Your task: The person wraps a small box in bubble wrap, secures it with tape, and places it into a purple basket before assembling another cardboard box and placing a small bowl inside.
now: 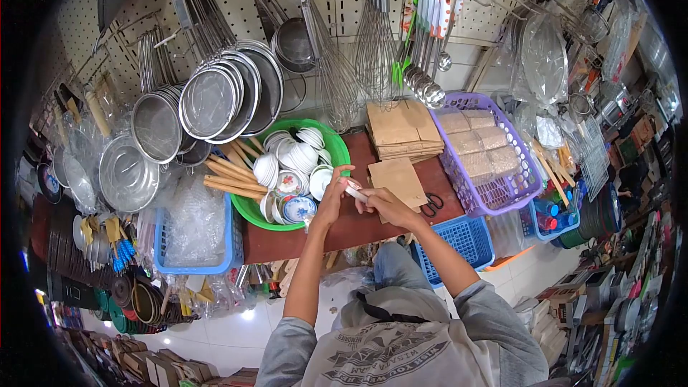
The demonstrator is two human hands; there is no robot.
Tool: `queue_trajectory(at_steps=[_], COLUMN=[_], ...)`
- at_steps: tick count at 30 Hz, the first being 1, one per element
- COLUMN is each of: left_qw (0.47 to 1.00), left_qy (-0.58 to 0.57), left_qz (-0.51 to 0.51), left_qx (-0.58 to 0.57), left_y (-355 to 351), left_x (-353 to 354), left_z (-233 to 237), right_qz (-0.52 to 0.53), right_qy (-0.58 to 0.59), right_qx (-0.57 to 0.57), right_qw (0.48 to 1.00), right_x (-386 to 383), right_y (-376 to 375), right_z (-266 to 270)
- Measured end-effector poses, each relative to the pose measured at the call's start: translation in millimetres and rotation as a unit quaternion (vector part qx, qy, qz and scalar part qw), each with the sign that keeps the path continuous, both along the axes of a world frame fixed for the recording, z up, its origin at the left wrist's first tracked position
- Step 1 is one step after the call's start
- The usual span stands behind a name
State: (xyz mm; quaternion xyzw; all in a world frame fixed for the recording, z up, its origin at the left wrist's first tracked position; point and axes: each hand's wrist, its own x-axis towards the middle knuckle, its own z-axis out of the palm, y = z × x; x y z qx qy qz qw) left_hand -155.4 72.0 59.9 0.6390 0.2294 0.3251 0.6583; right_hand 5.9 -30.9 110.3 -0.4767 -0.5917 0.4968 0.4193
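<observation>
Over the right edge of a green basin (342, 145), both hands meet around a small white piece (355, 190), seen edge-on; its exact kind is hard to make out. My left hand (332, 199) grips its left end, the thumb and fingers curled. From the other side, my right hand (387, 206) pinches it with bent fingers. In the basin lie stacked white bowls (293, 158), a blue-patterned dish (298, 208) and wooden-handled tools (235, 175). Below and right of the hands are a brown paper bag (398, 180) and black-handled scissors (431, 205).
Behind the paper bag is a pile of brown paper bags (403, 129). A purple basket (494, 204) holds bubble-wrapped packs. Blue baskets (459, 244) stand at the table's front. Strainers (208, 104), whisks (376, 50) and ladles (426, 86) hang over the table (287, 242).
</observation>
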Motion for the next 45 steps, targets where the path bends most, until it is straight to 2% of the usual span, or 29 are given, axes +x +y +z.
queue_trajectory(at_steps=[1, 4, 5, 8, 11, 14, 17, 20, 22, 26, 29, 32, 35, 37, 38, 40, 41, 44, 45], left_qw=[1.0, 0.994, 0.988, 0.985, 0.999, 0.999, 0.996, 0.984, 0.991, 0.999, 1.0, 0.989, 0.999, 0.999, 0.996, 0.997, 0.997, 0.988, 0.992], left_qy=[0.005, 0.016, 0.021, 0.09, 0.039, 0.048, 0.008, 0.095, 0.074, 0.022, 0.017, 0.02, 0.001, -0.035, -0.053, -0.056, -0.058, 0.002, -0.002], left_qz=[0.003, 0.031, 0.042, 0.027, 0.004, -0.012, 0.005, 0.02, 0.021, -0.026, -0.016, 0.002, 0.006, -0.02, -0.033, -0.03, -0.028, 0.03, 0.028], left_qx=[0.015, 0.108, 0.146, 0.144, 0.03, -0.004, 0.086, 0.149, 0.111, -0.026, 0.019, 0.144, 0.046, -0.022, -0.057, -0.041, -0.032, 0.148, 0.124], left_y=[-2, -8, -11, -4, -1, 1, -4, -6, -4, 5, -1, 3, -5, 4, 8, 4, 2, 0, -1], left_x=[-1, 5, 7, 4, 0, -3, 5, 5, 5, -4, -1, 6, 5, 1, -1, -1, 0, 7, 7], left_z=[5, 7, 7, -2, 3, 11, 6, 3, -1, 4, 10, -7, 5, -7, -15, -4, 1, -5, -4], right_qz=[0.0, 0.003, -0.001, -0.007, -0.002, 0.005, 0.006, 0.011, 0.008, 0.017, 0.017, -0.002, -0.011, -0.006, -0.004, -0.001, -0.019, -0.043, -0.032], right_qy=[0.005, -0.078, -0.06, -0.011, 0.024, 0.014, -0.037, -0.023, 0.0, 0.021, 0.005, -0.015, 0.002, 0.007, 0.007, 0.004, 0.002, 0.004, 0.01], right_qx=[0.003, -0.011, -0.01, -0.015, -0.02, -0.006, -0.012, -0.035, -0.027, -0.006, 0.03, 0.039, 0.027, 0.031, 0.07, 0.15, 0.127, 0.072, 0.062], right_qw=[1.0, 0.997, 0.998, 1.0, 1.0, 1.0, 0.999, 0.999, 1.0, 1.0, 0.999, 0.999, 1.0, 0.999, 0.997, 0.989, 0.992, 0.996, 0.997], right_x=[-2, 5, 7, 5, 1, 7, 18, 20, 15, 12, 14, 15, 7, 0, -1, -2, -2, 2, 4], right_y=[0, 4, 5, 1, -5, 0, 4, 3, -3, 0, 6, 10, 3, -1, 1, 5, 5, 4, 5], right_z=[-1, -16, -20, -7, 3, -15, -25, -21, 1, -11, -34, -44, -20, -6, -8, -17, -21, -27, -25])
